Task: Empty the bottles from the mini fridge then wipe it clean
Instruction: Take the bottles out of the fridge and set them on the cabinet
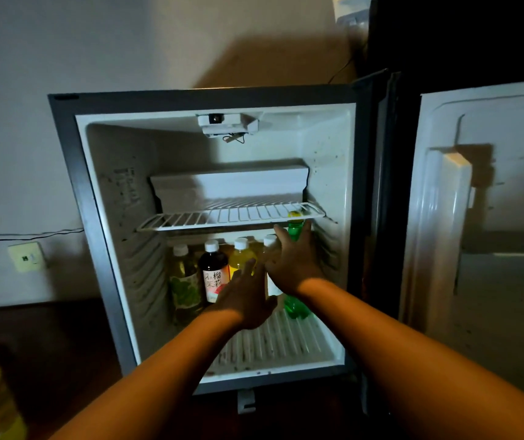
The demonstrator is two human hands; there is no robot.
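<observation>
Bottles are being cleared from an open white-lined mini fridge (pixel 117 236) with a grey frame. A tall green plastic bottle (pixel 295 308), standing at the lower compartment's right, is being touched by the right hand (pixel 294 263); whether it is gripped cannot be told. The left hand (pixel 246 296), fingers straight, is being extended toward a yellow-drink bottle (pixel 241 260). A dark labelled bottle (pixel 213 271) and a pale green-labelled bottle (pixel 185 281) are still being stored inside. Wiping appears not yet begun.
</observation>
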